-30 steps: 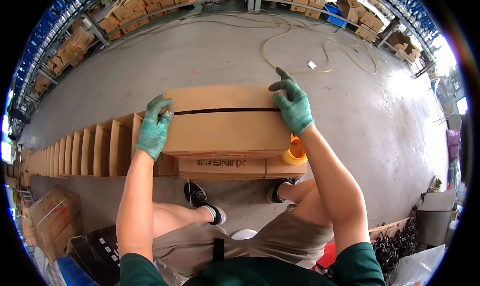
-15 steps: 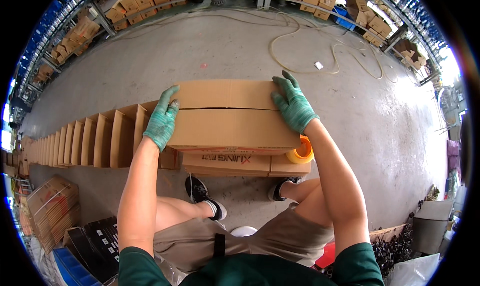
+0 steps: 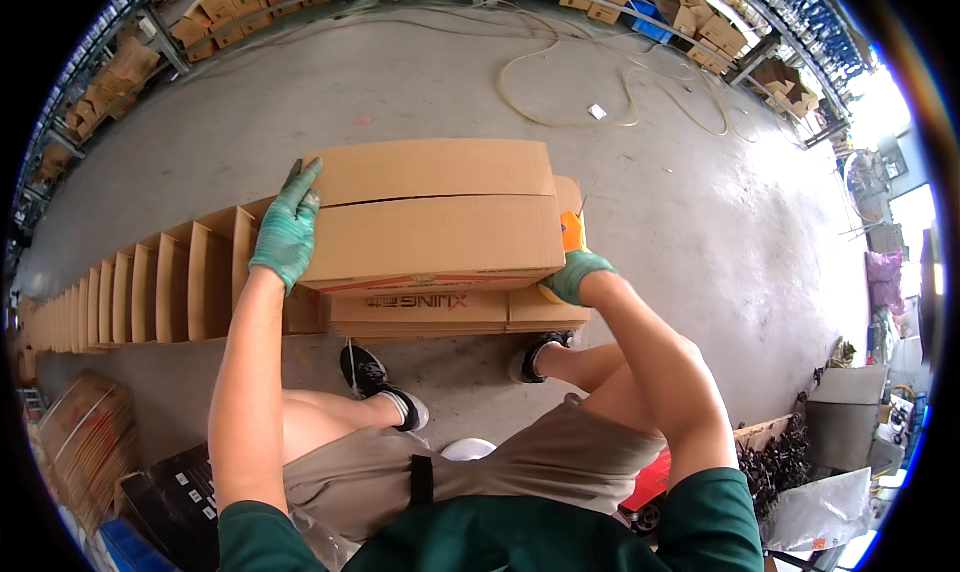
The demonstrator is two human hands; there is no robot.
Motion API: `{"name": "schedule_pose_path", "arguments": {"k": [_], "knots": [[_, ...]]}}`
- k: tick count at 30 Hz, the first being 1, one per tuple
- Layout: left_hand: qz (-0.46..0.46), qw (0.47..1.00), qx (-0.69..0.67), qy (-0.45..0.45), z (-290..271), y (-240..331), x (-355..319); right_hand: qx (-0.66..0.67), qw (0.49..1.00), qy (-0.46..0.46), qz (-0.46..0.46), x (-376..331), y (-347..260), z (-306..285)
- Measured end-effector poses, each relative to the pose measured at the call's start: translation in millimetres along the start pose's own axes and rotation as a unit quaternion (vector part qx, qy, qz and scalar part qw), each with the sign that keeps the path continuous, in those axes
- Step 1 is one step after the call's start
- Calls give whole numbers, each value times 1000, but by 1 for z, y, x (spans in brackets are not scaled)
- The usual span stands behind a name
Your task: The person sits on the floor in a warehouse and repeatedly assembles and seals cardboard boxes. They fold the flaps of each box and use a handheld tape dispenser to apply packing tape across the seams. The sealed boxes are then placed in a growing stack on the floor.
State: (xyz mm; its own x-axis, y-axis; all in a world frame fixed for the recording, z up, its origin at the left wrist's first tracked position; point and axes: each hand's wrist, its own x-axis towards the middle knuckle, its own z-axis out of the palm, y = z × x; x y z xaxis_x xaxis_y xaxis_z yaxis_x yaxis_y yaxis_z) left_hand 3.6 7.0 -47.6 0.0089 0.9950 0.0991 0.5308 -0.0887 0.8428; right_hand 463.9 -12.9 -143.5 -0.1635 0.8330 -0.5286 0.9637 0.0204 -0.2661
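A brown cardboard box (image 3: 430, 232), its two top flaps folded together along a thin dark seam, sits in front of me on a stack of flattened cartons (image 3: 420, 312). My left hand (image 3: 288, 227), in a green glove, lies along the box's left side with its fingers stretched out toward the far corner. By the near right corner, my gloved right hand (image 3: 582, 275) is closed on an orange-yellow tape dispenser (image 3: 573, 232). The box and the hand cover part of the dispenser, and most of that hand's fingers are hidden.
A long row of upright cardboard pieces (image 3: 170, 287) stretches away to the left. Bundled flat cartons (image 3: 90, 422) stand at the lower left. A hose (image 3: 505, 82) loops over the floor beyond the box. Shelves with boxes (image 3: 240, 2) line the far side.
My right hand has left the box's right side and come down onto the tape dispenser. The box has turned slightly, while my left hand stays at its left side.
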Motion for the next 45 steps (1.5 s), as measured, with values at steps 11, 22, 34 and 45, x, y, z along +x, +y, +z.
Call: {"name": "schedule_pose_path", "arguments": {"k": [11,22,34,45], "knots": [[54,996,53,39,3,-3,1,560,744,307,-198,-26,-23,-135],[47,990,128,43,4,11,0,369,866,91,-325,-38,-139,-190],[-233,887,-397,-31,49,121,-30,403,864,18,-301,-33,-113,-186],[-163,865,-466,-90,76,127,-26,430,849,6,-307,-29,-110,-184]]}}
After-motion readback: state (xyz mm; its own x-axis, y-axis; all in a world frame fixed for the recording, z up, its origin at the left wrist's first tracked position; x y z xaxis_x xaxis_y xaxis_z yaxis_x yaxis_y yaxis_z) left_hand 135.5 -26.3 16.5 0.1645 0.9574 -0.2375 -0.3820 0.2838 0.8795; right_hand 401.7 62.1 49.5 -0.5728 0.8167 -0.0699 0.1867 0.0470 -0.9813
